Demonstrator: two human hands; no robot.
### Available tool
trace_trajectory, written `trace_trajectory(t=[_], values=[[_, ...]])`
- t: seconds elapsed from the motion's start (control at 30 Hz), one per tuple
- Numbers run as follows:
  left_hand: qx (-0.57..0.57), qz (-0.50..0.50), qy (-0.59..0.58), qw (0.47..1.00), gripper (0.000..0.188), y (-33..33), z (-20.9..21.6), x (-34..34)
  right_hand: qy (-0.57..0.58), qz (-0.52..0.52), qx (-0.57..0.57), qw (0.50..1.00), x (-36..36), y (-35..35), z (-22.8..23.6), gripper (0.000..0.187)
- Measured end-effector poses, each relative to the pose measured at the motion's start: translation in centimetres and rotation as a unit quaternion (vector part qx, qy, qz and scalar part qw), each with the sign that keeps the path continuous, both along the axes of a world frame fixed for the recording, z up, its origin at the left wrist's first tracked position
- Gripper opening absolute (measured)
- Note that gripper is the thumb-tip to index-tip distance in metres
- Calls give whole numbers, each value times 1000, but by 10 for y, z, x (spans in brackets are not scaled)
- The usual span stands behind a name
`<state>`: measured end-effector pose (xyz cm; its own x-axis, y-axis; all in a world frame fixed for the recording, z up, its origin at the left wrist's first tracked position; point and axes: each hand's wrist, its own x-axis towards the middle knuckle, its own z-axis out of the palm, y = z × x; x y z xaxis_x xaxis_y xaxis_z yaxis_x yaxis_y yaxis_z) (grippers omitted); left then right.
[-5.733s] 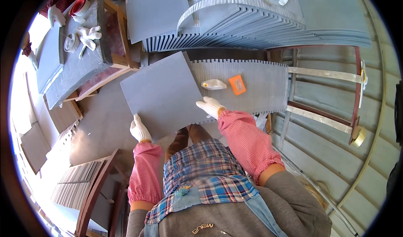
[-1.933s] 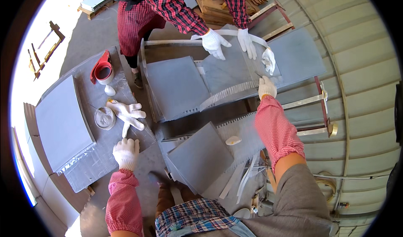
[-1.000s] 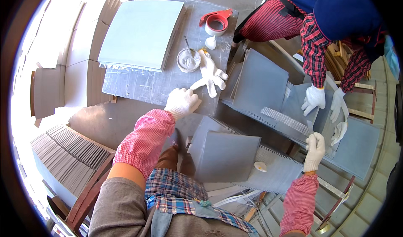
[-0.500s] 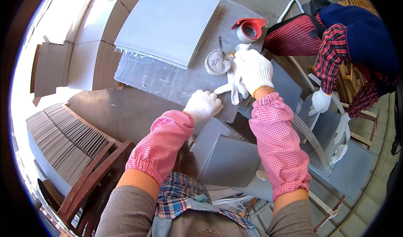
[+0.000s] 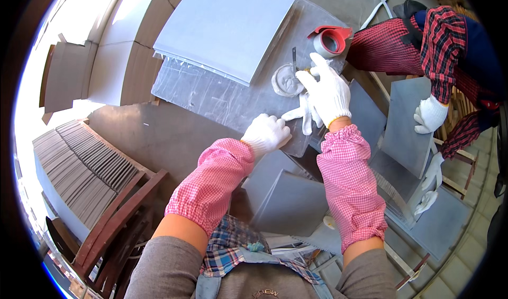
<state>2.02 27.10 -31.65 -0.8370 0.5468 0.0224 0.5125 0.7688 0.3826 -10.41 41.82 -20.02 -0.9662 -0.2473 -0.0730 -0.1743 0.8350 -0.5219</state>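
Observation:
My left hand (image 5: 266, 133), in a white glove, rests fingers curled on the edge of a plastic-covered grey table (image 5: 211, 95). My right hand (image 5: 327, 90) hovers with fingers spread over a spare white glove (image 5: 301, 113) and reaches toward a small round dish of grey paste (image 5: 284, 80) with a thin tool in it. A red-rimmed cup (image 5: 330, 39) stands just beyond. A large pale grey tile (image 5: 225, 26) lies flat on the table's far side.
A person in a red checked shirt stands at the right, one gloved hand (image 5: 429, 113) holding a grey tile (image 5: 405, 121). More grey tiles (image 5: 288, 201) lean below my arms. A stack of upright tiles in a wooden rack (image 5: 87, 174) sits at the left.
My view has swung from the tile rack to the table. My right hand came over from the rack toward the paste dish; my left hand settled on the table edge.

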Motion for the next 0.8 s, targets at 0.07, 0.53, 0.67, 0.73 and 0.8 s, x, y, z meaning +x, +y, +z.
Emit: trace_trajectory(t=[0.07,0.53,0.67,0.73,0.8], values=[[-14,-4,-17,1000,17,0,2,0,-19,-112,-103,988,10,13,-4,52],[-88,3,-129,988,24,4,7,-4,-61,-140,131,980,38,-37,-44,107],[-135,-29,-167,976,29,9,30,-13,25,-126,78,989,33,-43,-79,124],[-148,-28,-144,978,28,8,14,-9,55,-145,101,983,34,-53,-86,124],[-101,74,-202,971,36,9,4,-7,46,-153,106,981,35,-57,-83,121]])
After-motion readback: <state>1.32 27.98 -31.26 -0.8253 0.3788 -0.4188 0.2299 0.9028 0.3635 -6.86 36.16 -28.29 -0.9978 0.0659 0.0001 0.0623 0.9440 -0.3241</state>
